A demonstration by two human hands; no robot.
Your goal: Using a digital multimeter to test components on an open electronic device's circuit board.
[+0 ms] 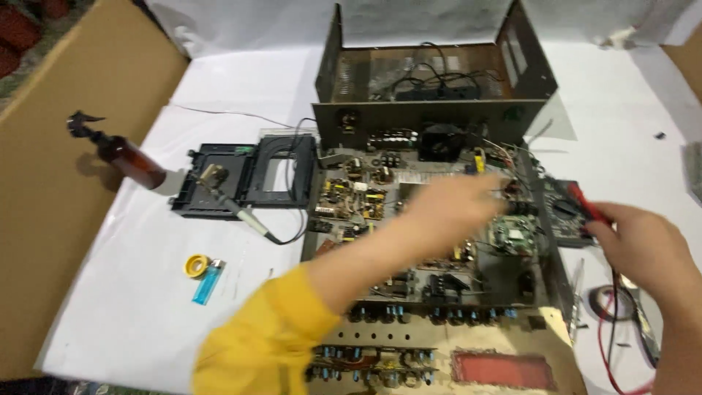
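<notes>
Left hand (447,205) reaches over the open chassis (439,241), blurred, grip cannot be told; right hand (643,245) closed on red probe (589,206) beside meter (567,212), steadying it for contact.

Brown spray bottle (124,155) lay on its side near the table's (131,307) left edge. Black disc-drive tray (248,175) sat beside it, soldering iron (238,208) resting across its front. Yellow tape roll (197,265) touched a blue lighter (207,284) toward the front-left corner. Cardboard sheet (51,183) leaned along the left edge.
</notes>
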